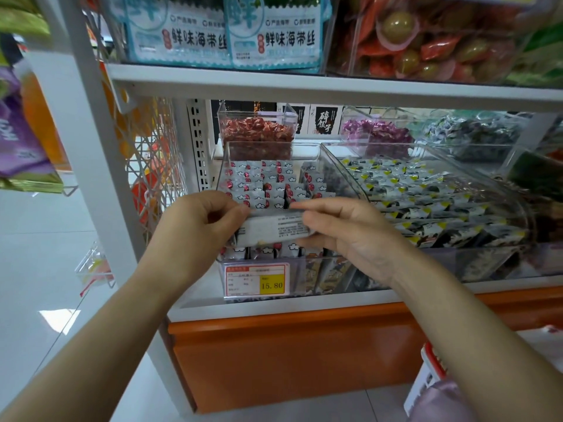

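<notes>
Both of my hands hold one small white snack packet (271,229), printed side up, over the front of a clear bin (227,159). My left hand (198,222) pinches its left end with curled fingers. My right hand (347,231) grips its right end, thumb on top. The bin holds several rows of white packets with red dots (268,181), standing upright. A price label reading 15.80 (256,280) is fixed to the bin's front.
A wider clear bin (515,208) of dark and yellow packets sits to the right. Bins of red candy (256,135) and purple candy (377,134) stand behind. The shelf above (304,83) carries seaweed bags. An orange base panel (289,351) lies below; white floor to the left.
</notes>
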Action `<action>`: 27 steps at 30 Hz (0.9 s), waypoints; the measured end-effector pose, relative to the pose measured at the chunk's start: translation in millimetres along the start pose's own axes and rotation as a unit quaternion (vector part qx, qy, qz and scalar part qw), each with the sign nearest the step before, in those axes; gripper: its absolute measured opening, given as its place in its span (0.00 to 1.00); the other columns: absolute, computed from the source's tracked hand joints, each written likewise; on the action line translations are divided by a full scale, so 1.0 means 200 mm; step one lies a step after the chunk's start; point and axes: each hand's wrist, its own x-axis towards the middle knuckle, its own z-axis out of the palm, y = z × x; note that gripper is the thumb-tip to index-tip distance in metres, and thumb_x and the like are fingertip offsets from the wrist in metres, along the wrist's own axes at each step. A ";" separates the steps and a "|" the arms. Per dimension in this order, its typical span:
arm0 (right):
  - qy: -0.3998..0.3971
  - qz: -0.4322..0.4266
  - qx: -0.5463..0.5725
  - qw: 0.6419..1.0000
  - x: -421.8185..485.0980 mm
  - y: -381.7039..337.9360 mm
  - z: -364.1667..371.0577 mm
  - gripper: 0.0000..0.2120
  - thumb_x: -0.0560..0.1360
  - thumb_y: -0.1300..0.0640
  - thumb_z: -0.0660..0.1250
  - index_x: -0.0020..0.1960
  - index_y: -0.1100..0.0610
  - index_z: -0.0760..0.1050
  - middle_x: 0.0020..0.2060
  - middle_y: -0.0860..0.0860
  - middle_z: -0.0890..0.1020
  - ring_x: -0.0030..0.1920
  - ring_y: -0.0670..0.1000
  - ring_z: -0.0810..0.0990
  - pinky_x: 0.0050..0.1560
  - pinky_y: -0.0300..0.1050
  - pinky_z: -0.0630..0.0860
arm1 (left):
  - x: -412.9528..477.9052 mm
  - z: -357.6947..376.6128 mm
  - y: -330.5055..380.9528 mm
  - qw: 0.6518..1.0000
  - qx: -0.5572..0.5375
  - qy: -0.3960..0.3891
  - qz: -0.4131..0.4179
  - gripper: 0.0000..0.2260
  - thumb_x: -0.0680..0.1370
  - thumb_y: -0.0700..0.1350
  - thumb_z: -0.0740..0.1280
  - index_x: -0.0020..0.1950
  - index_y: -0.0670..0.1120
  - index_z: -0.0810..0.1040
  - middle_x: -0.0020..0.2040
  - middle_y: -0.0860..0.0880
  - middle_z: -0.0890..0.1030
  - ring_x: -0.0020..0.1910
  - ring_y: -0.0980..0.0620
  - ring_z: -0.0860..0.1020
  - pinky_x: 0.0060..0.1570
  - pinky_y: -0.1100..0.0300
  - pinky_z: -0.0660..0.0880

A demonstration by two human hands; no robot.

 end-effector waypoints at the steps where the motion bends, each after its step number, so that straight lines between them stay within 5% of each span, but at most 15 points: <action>1: -0.017 -0.007 -0.013 1.000 0.00 0.00 0.00 0.17 0.61 0.57 0.73 0.49 0.54 0.82 0.46 0.52 0.85 0.46 0.52 0.84 0.45 0.40 0.81 | 0.00 0.00 0.00 1.000 0.000 0.006 0.002 0.11 0.76 0.47 0.65 0.37 0.45 0.80 0.31 0.47 0.78 0.22 0.62 0.69 0.22 0.73 0.64; 5: 0.040 -0.047 -0.033 0.998 0.02 0.00 -0.01 0.15 0.60 0.59 0.72 0.47 0.51 0.82 0.42 0.50 0.86 0.42 0.51 0.84 0.42 0.38 0.81 | 0.04 0.00 -0.02 0.999 0.013 0.035 0.018 0.12 0.78 0.48 0.62 0.41 0.43 0.81 0.37 0.49 0.81 0.32 0.59 0.75 0.29 0.71 0.69; 8: 0.144 -0.078 -0.021 0.986 0.05 0.00 -0.04 0.09 0.65 0.54 0.71 0.45 0.54 0.81 0.36 0.48 0.85 0.36 0.50 0.84 0.39 0.40 0.82 | 0.07 -0.02 -0.04 0.984 0.132 0.086 0.083 0.10 0.79 0.43 0.63 0.57 0.45 0.80 0.52 0.50 0.81 0.48 0.54 0.77 0.48 0.68 0.69; 10: 0.193 -0.092 -0.055 0.975 0.07 -0.01 -0.05 0.04 0.70 0.55 0.70 0.43 0.55 0.80 0.33 0.47 0.83 0.35 0.50 0.84 0.40 0.43 0.82 | 0.11 -0.02 -0.07 0.970 0.210 0.055 0.113 0.14 0.78 0.39 0.63 0.63 0.44 0.77 0.61 0.45 0.78 0.61 0.46 0.73 0.61 0.54 0.66; 13: 0.230 -0.102 -0.100 0.963 0.10 -0.01 -0.03 0.10 0.74 0.57 0.68 0.45 0.66 0.77 0.37 0.56 0.79 0.34 0.50 0.84 0.43 0.49 0.82 | 0.14 0.02 -0.09 0.945 0.309 -0.030 0.100 0.19 0.78 0.42 0.60 0.69 0.48 0.70 0.67 0.48 0.73 0.70 0.49 0.63 0.71 0.49 0.51; 15: 0.236 -0.109 -0.121 0.958 0.11 -0.01 -0.01 0.16 0.75 0.57 0.67 0.45 0.73 0.72 0.38 0.58 0.74 0.33 0.49 0.83 0.45 0.55 0.80 | 0.16 0.05 -0.10 0.910 0.394 -0.084 0.101 0.21 0.80 0.48 0.54 0.73 0.49 0.64 0.72 0.51 0.67 0.74 0.53 0.56 0.72 0.46 0.42; 18: 0.250 -0.109 -0.139 0.952 0.14 -0.01 0.03 0.14 0.76 0.57 0.66 0.36 0.63 0.68 0.38 0.57 0.73 0.33 0.47 0.83 0.47 0.58 0.79 | 0.20 0.08 -0.10 0.850 0.500 -0.143 0.087 0.24 0.81 0.53 0.44 0.76 0.48 0.55 0.75 0.51 0.61 0.76 0.53 0.49 0.70 0.39 0.37; 20: 0.253 -0.115 -0.146 0.950 0.16 -0.02 0.04 0.14 0.76 0.57 0.65 0.36 0.63 0.68 0.37 0.56 0.73 0.33 0.46 0.83 0.47 0.58 0.79 | 0.21 0.09 -0.10 0.828 0.532 -0.157 0.085 0.24 0.81 0.54 0.42 0.74 0.49 0.59 0.74 0.51 0.65 0.76 0.52 0.48 0.69 0.37 0.37; 24: 0.230 -0.149 -0.207 0.939 0.22 -0.03 0.08 0.11 0.76 0.57 0.66 0.35 0.51 0.71 0.33 0.44 0.77 0.37 0.53 0.83 0.45 0.49 0.81 | 0.18 0.07 -0.10 0.846 0.503 -0.145 0.107 0.24 0.80 0.53 0.43 0.67 0.50 0.71 0.68 0.53 0.73 0.75 0.54 0.54 0.69 0.37 0.39; 27: 0.195 -0.178 -0.270 0.926 0.32 -0.05 0.13 0.04 0.75 0.57 0.67 0.45 0.57 0.76 0.38 0.48 0.79 0.40 0.53 0.81 0.41 0.44 0.79 | 0.11 0.05 -0.12 0.860 0.476 -0.119 0.144 0.23 0.79 0.52 0.45 0.64 0.49 0.74 0.63 0.52 0.76 0.73 0.54 0.58 0.71 0.38 0.44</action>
